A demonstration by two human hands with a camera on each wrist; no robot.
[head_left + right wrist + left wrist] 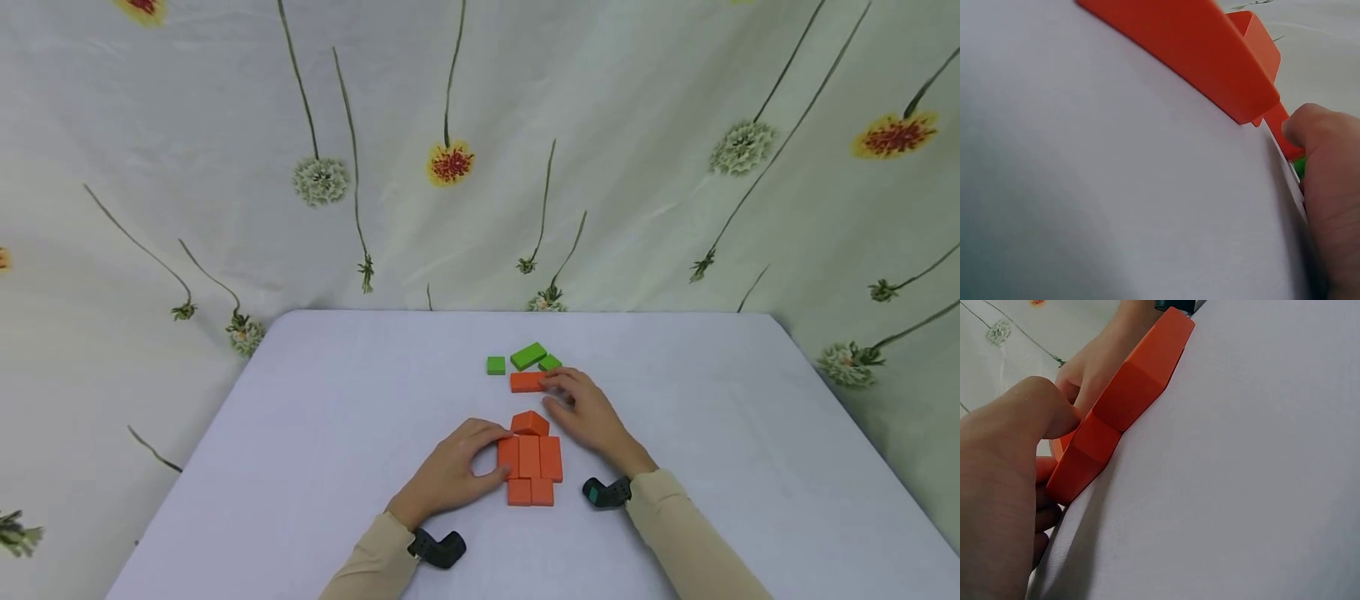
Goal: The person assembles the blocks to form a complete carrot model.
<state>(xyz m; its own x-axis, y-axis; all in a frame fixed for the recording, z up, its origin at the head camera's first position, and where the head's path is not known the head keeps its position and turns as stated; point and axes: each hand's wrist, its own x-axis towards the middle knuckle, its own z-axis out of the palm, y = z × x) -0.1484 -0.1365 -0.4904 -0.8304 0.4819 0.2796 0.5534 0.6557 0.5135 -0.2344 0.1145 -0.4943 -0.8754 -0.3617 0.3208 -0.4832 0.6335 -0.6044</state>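
Observation:
Several orange blocks point(529, 457) lie flat, side by side, as a compact group in front of the person. At the group's left edge, the left hand point(453, 468) holds the long orange block point(507, 457) between thumb and fingers, one at each end. Above the group sits an orange wedge-like block point(530, 422). Farther back is a separate orange rectangular block point(527, 382), its right end touched by fingertips of the right hand point(591, 417). That hand's thumb stands apart from the block. The right wrist view hides most of its fingers.
Behind the separate orange block lie a small green square block point(496, 365), a green rectangular block point(528, 356) and another green piece point(550, 362) near the right fingertips. All rest on a white table point(360, 375). A flower-print cloth point(622, 150) hangs behind it.

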